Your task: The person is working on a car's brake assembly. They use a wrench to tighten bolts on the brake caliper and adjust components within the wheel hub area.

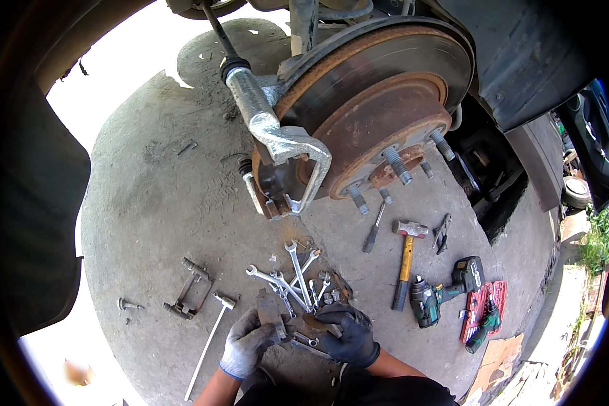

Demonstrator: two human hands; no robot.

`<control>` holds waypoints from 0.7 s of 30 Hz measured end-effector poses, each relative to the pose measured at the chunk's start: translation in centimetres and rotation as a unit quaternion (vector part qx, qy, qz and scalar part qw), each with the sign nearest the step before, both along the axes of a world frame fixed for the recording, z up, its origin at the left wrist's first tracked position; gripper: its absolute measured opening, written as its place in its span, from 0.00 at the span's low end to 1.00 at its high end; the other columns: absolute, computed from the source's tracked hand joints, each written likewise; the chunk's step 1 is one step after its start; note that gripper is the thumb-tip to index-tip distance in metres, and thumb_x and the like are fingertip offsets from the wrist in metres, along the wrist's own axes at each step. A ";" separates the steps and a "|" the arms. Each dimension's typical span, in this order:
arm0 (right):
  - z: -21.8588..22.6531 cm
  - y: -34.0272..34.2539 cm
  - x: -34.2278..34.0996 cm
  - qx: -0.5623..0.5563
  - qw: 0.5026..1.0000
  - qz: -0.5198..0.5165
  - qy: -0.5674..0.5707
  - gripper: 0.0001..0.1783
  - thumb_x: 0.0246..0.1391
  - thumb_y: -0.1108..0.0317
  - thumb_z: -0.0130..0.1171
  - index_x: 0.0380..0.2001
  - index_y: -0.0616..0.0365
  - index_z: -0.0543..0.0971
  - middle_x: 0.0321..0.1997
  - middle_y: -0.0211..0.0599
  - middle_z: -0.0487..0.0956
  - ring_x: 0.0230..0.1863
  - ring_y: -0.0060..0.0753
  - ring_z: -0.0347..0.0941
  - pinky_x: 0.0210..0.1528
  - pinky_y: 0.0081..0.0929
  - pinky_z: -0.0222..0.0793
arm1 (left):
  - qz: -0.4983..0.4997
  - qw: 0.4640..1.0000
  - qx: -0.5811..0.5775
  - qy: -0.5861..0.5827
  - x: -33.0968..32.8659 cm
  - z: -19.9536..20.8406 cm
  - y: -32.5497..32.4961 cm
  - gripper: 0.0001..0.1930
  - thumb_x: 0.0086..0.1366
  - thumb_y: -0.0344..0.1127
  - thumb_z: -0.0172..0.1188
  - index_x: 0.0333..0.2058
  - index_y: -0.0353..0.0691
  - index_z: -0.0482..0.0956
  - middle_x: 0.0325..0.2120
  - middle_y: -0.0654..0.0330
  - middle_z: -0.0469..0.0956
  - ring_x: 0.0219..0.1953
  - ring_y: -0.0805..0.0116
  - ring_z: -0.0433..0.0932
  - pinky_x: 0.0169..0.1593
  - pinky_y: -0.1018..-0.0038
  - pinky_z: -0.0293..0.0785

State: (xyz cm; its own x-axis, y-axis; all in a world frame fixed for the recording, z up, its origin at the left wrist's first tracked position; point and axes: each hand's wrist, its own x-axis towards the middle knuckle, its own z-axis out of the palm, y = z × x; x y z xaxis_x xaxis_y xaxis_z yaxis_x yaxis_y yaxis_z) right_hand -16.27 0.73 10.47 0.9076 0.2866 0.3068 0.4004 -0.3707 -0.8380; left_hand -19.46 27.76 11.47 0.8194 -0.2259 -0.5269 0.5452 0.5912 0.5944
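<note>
My left hand point(245, 343), in a pale grey glove, is closed on a worn brake pad point(271, 315), a flat brownish-grey plate held upright. In a black glove, my right hand point(350, 333) grips a rusty-brown flat piece point(320, 325); fingers cover much of it, and its kind cannot be made out. The two held pieces are apart, side by side over the ground. Just beyond them lies a pile of combination wrenches point(296, 274). Farther off, a rusty brake disc point(386, 101) with bare wheel studs stands on its hub, a silver caliper point(284, 139) hanging at its left edge.
On the concrete at left lie a caliper bracket point(188, 289), a bolt point(128, 304) and a long T-shaped wrench point(210, 342). To the right are a ratchet point(373, 233), a hammer point(405, 264), pliers point(442, 233), a cordless impact wrench point(430, 301) and a red tool case point(499, 298).
</note>
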 end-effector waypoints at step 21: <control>-2.0 -1.8 1.9 -0.110 0.972 -0.147 0.149 0.17 0.60 0.60 0.82 0.37 0.57 0.83 0.30 0.42 0.87 0.31 0.39 0.86 0.36 0.38 0.80 | 0.101 0.991 0.083 -0.007 1.0 3.3 0.0 0.36 0.75 0.29 0.58 0.80 0.32 0.63 0.48 0.42 0.87 0.42 0.49 0.91 0.41 0.64 0.84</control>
State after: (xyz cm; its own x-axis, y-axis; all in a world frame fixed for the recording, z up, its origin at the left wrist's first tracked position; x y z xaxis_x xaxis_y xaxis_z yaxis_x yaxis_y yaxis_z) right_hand -14.39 -1.10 8.42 0.9993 0.0312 -0.0225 0.0015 -0.6161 -0.7877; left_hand -18.49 27.73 14.81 0.8470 0.0319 -0.5306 0.4163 0.5809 0.6995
